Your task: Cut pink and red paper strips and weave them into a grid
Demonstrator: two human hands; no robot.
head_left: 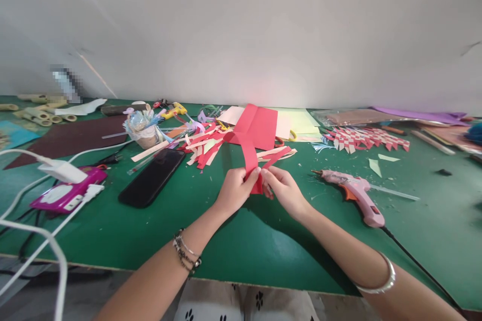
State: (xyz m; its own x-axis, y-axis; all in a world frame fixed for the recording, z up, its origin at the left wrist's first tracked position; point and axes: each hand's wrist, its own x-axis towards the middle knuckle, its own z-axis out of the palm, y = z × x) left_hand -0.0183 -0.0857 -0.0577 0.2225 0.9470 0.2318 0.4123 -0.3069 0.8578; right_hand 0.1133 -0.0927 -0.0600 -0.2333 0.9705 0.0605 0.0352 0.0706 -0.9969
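Both hands meet over the green table at the centre. My left hand [236,189] is closed on a long red paper strip [248,153], its thumb near the strip's lower end. The strip rises from the fingers and bends over at the top. My right hand [283,189] pinches a narrower red piece [274,157] that slants up to the right, its fingertips touching the left thumb. How the two pieces join is hidden by the fingers. Behind them lies a red sheet [265,128], beside a pile of red and pale strips [205,148].
A black phone [152,176] and a purple power strip [71,188] with white cables lie left. On the right are a pink glue gun [356,190] and red-and-white woven paper [367,139]. A white partition [241,40] stands behind.
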